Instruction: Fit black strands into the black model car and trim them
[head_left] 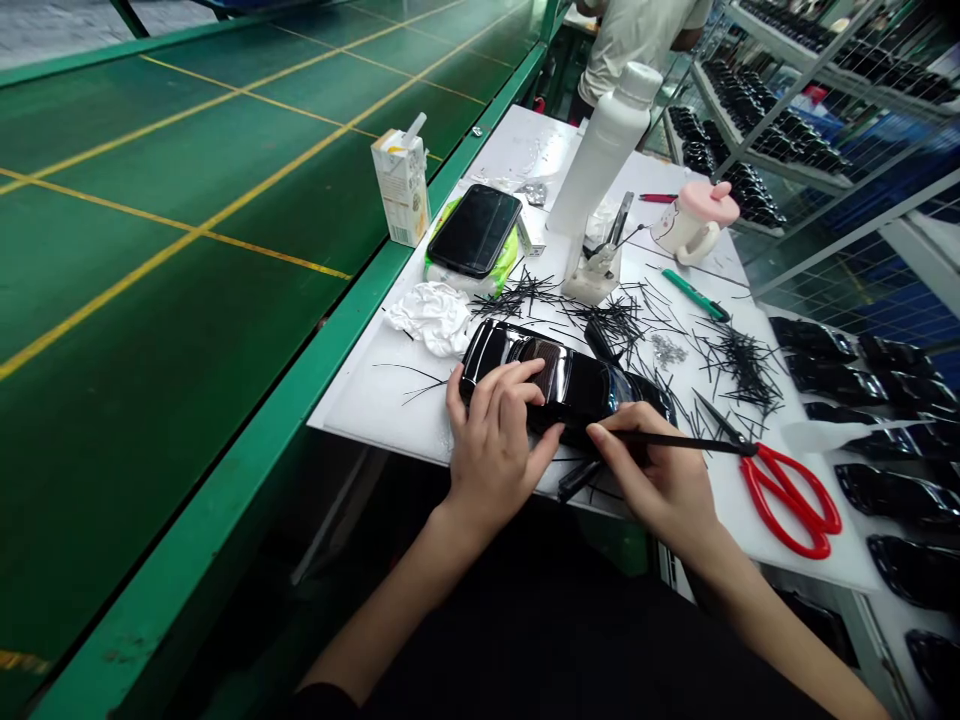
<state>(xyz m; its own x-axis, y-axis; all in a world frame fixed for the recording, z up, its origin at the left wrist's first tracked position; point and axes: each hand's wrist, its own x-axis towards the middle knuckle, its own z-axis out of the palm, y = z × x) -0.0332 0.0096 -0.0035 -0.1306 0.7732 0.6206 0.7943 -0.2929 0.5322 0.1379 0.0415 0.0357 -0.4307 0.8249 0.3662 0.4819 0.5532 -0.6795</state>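
A glossy black model car body (585, 385) lies on the white table near its front edge. My left hand (495, 435) grips it at its left part, fingers over the roof and thumb along the near side. My right hand (660, 470) is closed, pinching a slim black stick-like tool (690, 440) against the car's near side. The tool's tip is hidden by the car and fingers. Black thin strips (742, 365) lie scattered around the car. Red-handled scissors (795, 500) rest right of my right hand.
A green conveyor belt (187, 300) runs along the left. Behind the car stand a phone (476, 230), a drink carton (403, 190), a white bottle (600, 150) and a pink-lidded mug (697, 220). Black car bodies (892, 495) fill a tray at right. A person (637, 45) stands beyond the table.
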